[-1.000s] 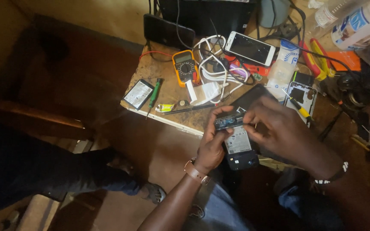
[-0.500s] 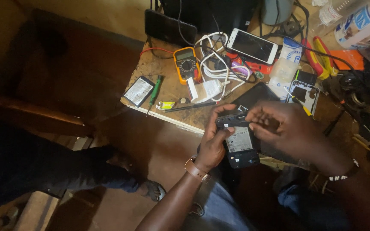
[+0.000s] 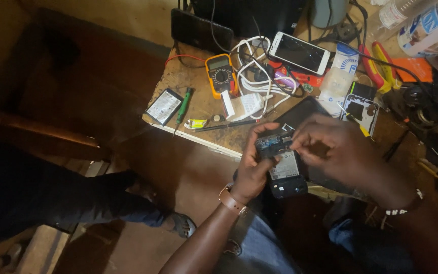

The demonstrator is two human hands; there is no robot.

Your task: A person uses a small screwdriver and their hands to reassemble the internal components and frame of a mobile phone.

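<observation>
The bench fills the upper right of the frame. An opened phone sits at centre, over the bench's near edge, between the left hand on its left and the right hand on its right. Above them lies a multimeter, with a tangle of cables to its right and a phone further right. A battery lies at the bench's left corner, a screwdriver just right of it. A foot rests on the floor at lower centre.
</observation>
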